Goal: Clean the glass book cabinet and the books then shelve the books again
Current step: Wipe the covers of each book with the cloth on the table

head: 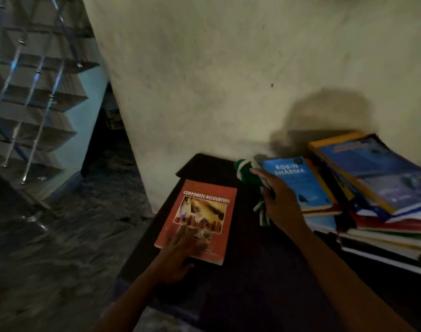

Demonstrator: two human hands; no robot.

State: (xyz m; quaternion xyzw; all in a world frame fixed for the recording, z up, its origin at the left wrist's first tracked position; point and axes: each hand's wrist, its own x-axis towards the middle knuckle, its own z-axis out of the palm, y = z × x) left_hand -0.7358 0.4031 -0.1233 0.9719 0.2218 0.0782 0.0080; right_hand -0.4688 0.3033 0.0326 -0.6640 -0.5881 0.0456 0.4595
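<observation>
left hand (180,245) flat on the red book (197,221); right hand (274,197), clutching the cloth (246,178), touches the blue book (298,183) at two o'clock.

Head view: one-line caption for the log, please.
Left hand on the red book, right hand holding a green-and-white cloth beside stacked books.
</observation>
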